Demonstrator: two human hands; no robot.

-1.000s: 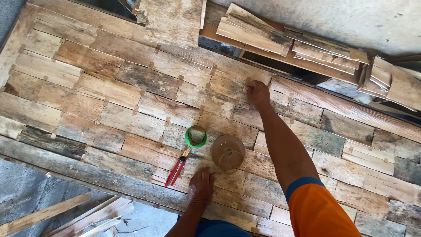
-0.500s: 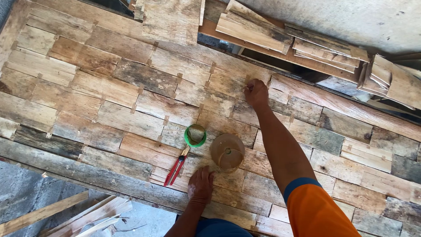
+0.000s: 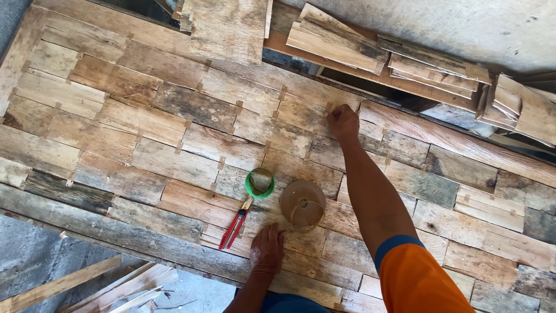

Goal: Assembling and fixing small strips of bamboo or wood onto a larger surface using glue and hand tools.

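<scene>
Looking straight down on a wide worktop (image 3: 145, 133) made of short weathered wooden boards laid like brickwork, with small wooden spacers showing in the joints. The right hand (image 3: 343, 123) is stretched far out, knuckles up, its fingers (image 3: 335, 111) bunched together and pressed onto a joint between two boards; whether they pinch anything small there, I cannot tell. The arm runs back to an orange sleeve with a blue cuff (image 3: 420, 278). The left hand (image 3: 267, 248) lies flat on the boards near the close edge, palm down, its fingers (image 3: 272, 233) lying close together and holding nothing. Just beyond those left fingers sits a round brown reel of tape (image 3: 302, 203), lying flat. Beside it, further to the left, a green ring-shaped roll (image 3: 260, 183) rests on the wood, and red-handled pliers (image 3: 234, 227) lie just left of the left fingers, their nose touching or overlapping the green roll. All three sit between the two hands, well short of the right fingers. Past the right fingers, beyond the far edge, loose planks (image 3: 341, 43) are stacked in a heap, with more offcuts (image 3: 521, 107) away to the right.
</scene>
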